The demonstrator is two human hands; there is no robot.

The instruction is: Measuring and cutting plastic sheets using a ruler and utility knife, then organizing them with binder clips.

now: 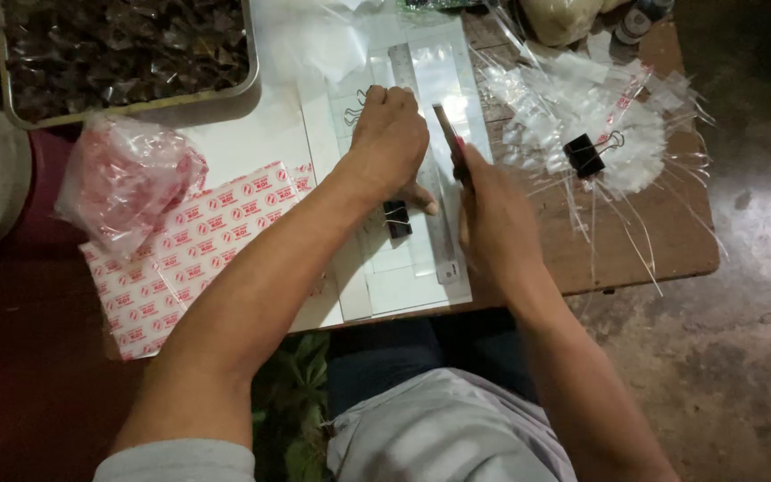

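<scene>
My left hand (392, 136) presses down on a metal ruler (435, 234) that lies lengthwise over a stack of clear plastic sheets (443, 76) on a white board (261, 134). My right hand (485, 201) holds a utility knife (450, 136) with its blade against the ruler's right edge. A black binder clip (396, 219) grips the plastic just under my left hand, and a wire clip handle (354, 109) shows to the left of my knuckles.
A metal tray (127, 109) of dark wrapped pieces stands at the back left. A clear bag with red print (127, 178) and red-printed sheets (171, 259) lie on the left. Cut plastic pieces (617, 134) with another black clip (586, 153) cover the wooden table (662, 241) on the right.
</scene>
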